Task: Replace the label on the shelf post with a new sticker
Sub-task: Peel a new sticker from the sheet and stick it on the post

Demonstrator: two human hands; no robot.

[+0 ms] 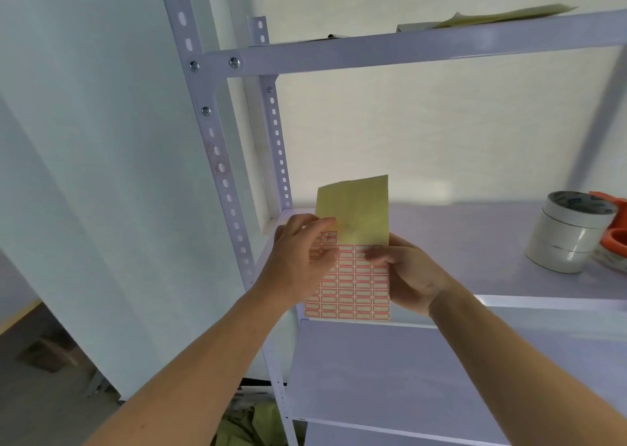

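A sheet of red-bordered label stickers is held in front of the middle shelf, with a yellow backing page standing up behind it. My right hand grips the sheet's right edge. My left hand rests on the sheet's upper left, fingertips pinching at a sticker with a handwritten mark. The white perforated shelf post rises to the left of my hands and shows reddish residue around its middle holes.
Stacked rolls of white tape and an orange tape dispenser stand on the middle shelf at right. Yellowish papers lie on the top shelf. A white wall panel is at left; a cardboard box sits on the floor.
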